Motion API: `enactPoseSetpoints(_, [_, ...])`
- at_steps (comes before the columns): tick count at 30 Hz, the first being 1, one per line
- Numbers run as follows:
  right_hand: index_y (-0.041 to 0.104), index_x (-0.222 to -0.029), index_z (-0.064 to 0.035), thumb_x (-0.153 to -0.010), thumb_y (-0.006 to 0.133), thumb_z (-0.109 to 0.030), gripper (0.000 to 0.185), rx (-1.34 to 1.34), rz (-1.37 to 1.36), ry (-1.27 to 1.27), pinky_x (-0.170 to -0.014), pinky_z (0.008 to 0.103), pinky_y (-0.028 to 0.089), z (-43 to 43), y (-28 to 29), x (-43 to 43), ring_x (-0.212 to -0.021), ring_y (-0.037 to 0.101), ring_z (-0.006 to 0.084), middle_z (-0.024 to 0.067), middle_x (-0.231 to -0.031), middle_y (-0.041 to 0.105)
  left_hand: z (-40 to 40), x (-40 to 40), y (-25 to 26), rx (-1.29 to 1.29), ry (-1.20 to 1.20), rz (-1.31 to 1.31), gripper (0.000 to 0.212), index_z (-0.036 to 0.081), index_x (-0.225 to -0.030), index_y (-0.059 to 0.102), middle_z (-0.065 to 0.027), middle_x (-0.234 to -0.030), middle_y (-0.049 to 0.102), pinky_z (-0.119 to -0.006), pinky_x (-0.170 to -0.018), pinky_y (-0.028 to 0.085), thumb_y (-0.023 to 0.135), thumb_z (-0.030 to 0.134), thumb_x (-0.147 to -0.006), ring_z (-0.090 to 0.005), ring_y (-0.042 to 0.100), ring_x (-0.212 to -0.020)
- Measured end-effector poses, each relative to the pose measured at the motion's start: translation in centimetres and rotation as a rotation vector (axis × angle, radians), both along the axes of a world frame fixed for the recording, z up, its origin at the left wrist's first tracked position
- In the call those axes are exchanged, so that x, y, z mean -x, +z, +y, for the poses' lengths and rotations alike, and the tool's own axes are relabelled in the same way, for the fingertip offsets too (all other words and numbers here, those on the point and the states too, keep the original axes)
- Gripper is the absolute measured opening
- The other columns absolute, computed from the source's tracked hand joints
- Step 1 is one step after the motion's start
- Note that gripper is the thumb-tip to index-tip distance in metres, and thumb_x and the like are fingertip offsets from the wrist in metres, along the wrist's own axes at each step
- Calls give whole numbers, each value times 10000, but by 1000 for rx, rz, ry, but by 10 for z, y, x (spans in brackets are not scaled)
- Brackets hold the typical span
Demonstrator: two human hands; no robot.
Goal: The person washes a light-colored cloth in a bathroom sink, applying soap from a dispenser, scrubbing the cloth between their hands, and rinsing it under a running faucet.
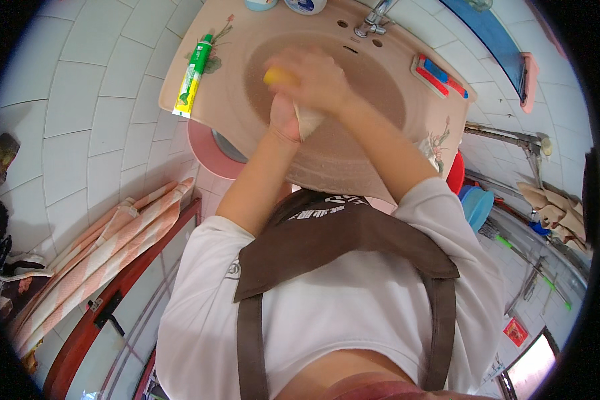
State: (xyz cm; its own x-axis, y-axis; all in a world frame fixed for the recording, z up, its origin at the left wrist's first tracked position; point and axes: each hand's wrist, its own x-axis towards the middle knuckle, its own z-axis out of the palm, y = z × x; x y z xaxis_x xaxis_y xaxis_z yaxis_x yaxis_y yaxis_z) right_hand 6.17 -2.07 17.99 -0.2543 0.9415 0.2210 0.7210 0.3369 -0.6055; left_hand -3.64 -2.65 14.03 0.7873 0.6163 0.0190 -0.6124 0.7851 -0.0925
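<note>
Over the water in a pink washbasin (350, 172), both hands are close together. My left hand (284, 117) holds a pale wet cloth (308, 122), which hangs beside the wrist. Blurred by motion, my right hand (317, 80) lies on top with its fingers around a yellow bar (280, 76), probably soap. The bar is against the cloth or the left hand; the exact contact is hidden under the right hand. On the basin's left rim lies a green and yellow toothpaste tube (194, 77). Red and blue brushes (437, 75) rest on the right rim.
A chrome faucet (373, 20) stands at the back of the basin, with bottles (305, 4) on the back left rim. A pink tub (205, 150) sits below left. Striped towels (125, 240) hang at the left, and blue basins (476, 207) stand at the right.
</note>
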Motion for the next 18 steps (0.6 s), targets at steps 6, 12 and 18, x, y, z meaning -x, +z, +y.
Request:
enactPoseSetpoints(6, [594,-1056,-234,-771,565,-375,319,-318,-243,25,-881,499,340,-14,-8,-18,-1045,484,279,23,-1084,551,-4,3,-24,500,-20,-531,524,99,-1326,315,-119,-1373,310,-461,-1038,266,299,417,-911,-299,336,-1242])
enactPoseSetpoints(12, [584,-1078,-235,-766,566,-400,353,90,-96,-204,-927,519,317,-9,6,-4,-1117,446,289,40,-1109,541,3,-2,6,54,-10,114,503,92,-1323,305,-93,-1341,365,-431,-1027,295,272,401,-927,-264,386,-1208])
enactPoseSetpoints(18, [541,-1149,-200,-749,594,-365,435,-297,-123,-12,-896,476,354,-34,-13,-4,-1060,475,302,79,-1109,525,-2,10,-15,122,117,-25,601,74,-1346,271,-124,-1372,323,-429,-1038,266,268,486,-909,-300,345,-1240])
